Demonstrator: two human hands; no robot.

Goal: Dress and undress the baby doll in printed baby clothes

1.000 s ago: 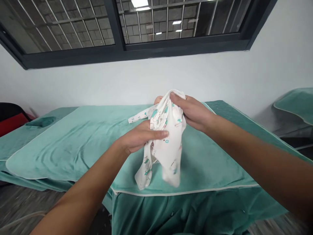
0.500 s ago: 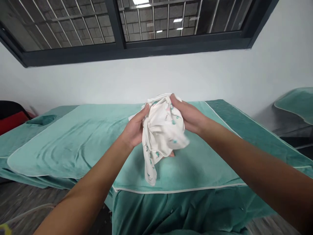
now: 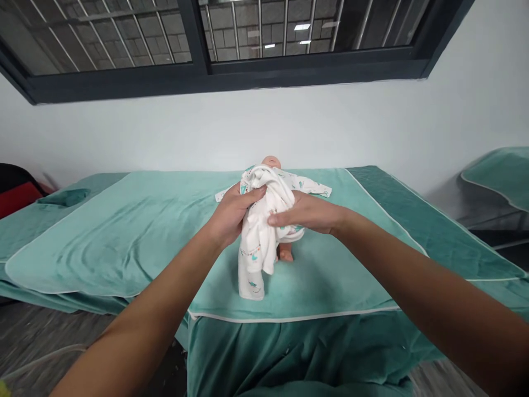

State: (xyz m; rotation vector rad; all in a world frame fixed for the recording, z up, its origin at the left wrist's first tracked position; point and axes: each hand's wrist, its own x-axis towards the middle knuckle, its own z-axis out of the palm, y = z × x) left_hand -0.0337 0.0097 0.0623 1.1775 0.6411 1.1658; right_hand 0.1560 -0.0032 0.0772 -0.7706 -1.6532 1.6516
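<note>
Both my hands hold a pair of white baby pants (image 3: 258, 237) with small green prints, gathered into a bunch, one end hanging down. My left hand (image 3: 231, 215) grips the left side, thumb on top. My right hand (image 3: 308, 212) is closed on the right side, its thumb pressed on the cloth. Behind the pants a baby doll (image 3: 271, 161) lies on its back on the green bed cover (image 3: 136, 237). It wears a white printed top (image 3: 308, 183) with sleeves spread out. One bare foot (image 3: 286, 252) shows below the cloth; most of its body is hidden.
A white wall (image 3: 165, 132) stands behind the bed, under a dark-framed window (image 3: 231, 70) with bars. A black and red object (image 3: 19, 193) is at the far left. Another green-covered piece (image 3: 502, 173) stands at the right. The cover hangs over the near edge.
My right hand has come down and inward, and the pants are bunched tighter and lower. The doll's head and printed top now show behind them.
</note>
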